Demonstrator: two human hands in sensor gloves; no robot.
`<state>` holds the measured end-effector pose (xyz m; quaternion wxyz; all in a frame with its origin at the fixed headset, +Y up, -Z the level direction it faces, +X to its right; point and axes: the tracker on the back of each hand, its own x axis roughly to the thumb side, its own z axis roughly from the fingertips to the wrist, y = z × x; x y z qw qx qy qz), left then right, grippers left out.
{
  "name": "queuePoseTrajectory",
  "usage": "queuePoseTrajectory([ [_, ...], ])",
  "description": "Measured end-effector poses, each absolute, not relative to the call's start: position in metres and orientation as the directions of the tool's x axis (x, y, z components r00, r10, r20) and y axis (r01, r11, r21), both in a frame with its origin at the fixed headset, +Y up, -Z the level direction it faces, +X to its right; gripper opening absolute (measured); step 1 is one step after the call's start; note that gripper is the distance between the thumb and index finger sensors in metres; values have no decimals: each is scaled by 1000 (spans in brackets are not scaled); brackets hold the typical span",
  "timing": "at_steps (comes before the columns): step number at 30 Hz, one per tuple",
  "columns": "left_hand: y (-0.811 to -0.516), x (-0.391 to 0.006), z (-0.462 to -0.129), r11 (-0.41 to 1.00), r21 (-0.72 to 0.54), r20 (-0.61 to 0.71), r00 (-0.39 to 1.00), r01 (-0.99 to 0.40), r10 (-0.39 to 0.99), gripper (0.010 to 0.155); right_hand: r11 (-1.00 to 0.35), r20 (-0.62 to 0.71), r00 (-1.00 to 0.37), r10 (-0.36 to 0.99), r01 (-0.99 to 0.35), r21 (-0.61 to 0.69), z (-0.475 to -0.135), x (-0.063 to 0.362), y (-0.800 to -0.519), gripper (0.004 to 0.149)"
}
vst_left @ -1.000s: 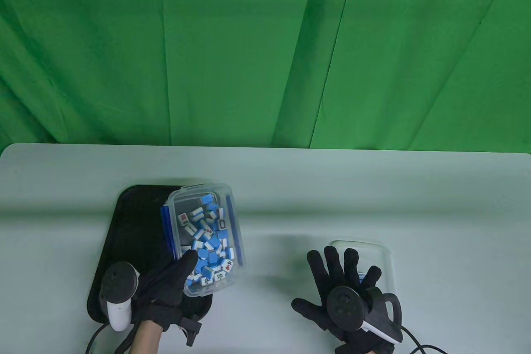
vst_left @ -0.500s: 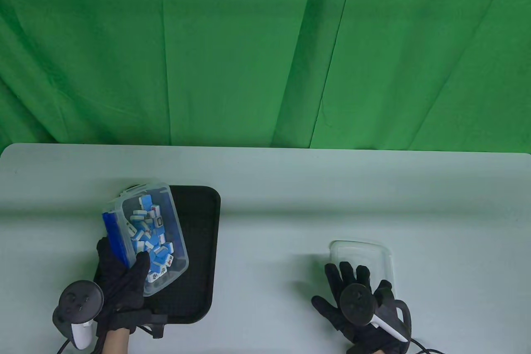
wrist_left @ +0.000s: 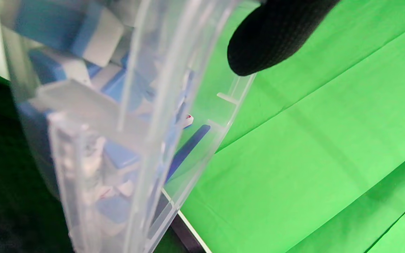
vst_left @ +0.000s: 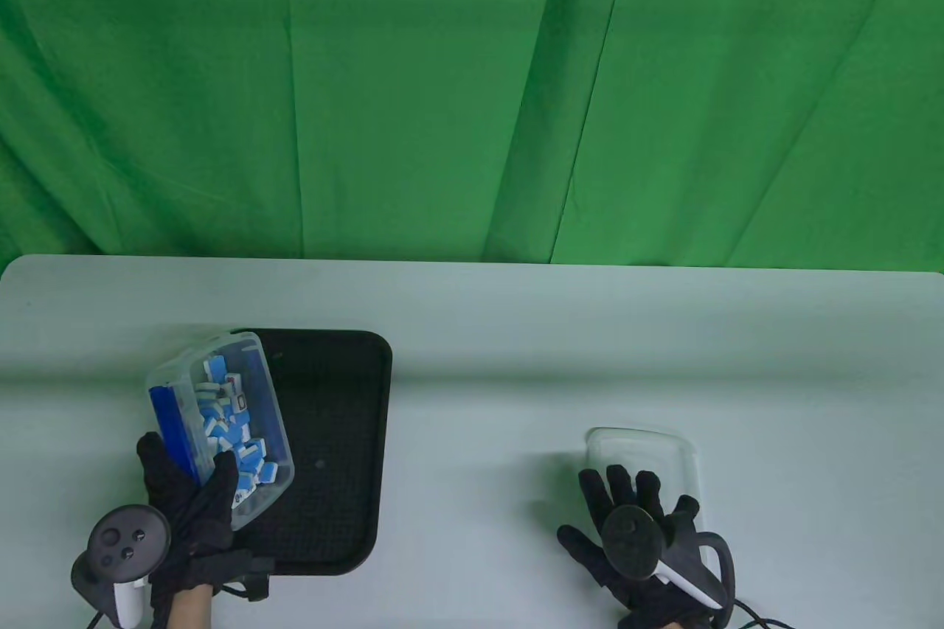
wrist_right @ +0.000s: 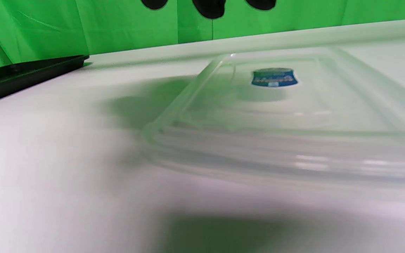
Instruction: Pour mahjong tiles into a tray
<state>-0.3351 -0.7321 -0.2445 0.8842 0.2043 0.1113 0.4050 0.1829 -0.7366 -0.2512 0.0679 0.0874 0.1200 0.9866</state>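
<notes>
Left hand (vst_left: pixel 193 504) gripping tilted clear box (vst_left: pixel 221 422) of mahjong tiles (vst_left: pixel 228 422) above black tray (vst_left: pixel 332 437), right hand (vst_left: pixel 634 540) spread flat on lid (vst_left: pixel 649 448); risk of tiles spilling past tray edge onto surface (vst_left: pixel 516 363).

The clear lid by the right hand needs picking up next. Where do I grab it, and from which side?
Judging from its pose, pinch the lid by its raised rim at the near edge, coming in low from the person's side, where the right hand already hovers. It lies flat on the table, so only the rim offers purchase.
</notes>
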Motion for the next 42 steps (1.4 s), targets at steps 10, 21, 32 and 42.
queuePoseTrajectory([
  [10,-733,-335,-245,642,474,-58,707,-602,705,94,-967,156,-980,121,-81,241,-250,181,-736,83],
  [21,-735,-333,-246,693,481,-83,759,-537,646,94,-966,153,-981,119,-79,244,-250,180,-736,82],
  [32,-733,-333,-245,717,503,-99,792,-482,602,93,-968,149,-982,115,-77,241,-250,180,-736,81],
  [42,-730,-328,-245,749,506,-101,833,-427,543,93,-968,148,-983,112,-74,239,-249,180,-736,81],
])
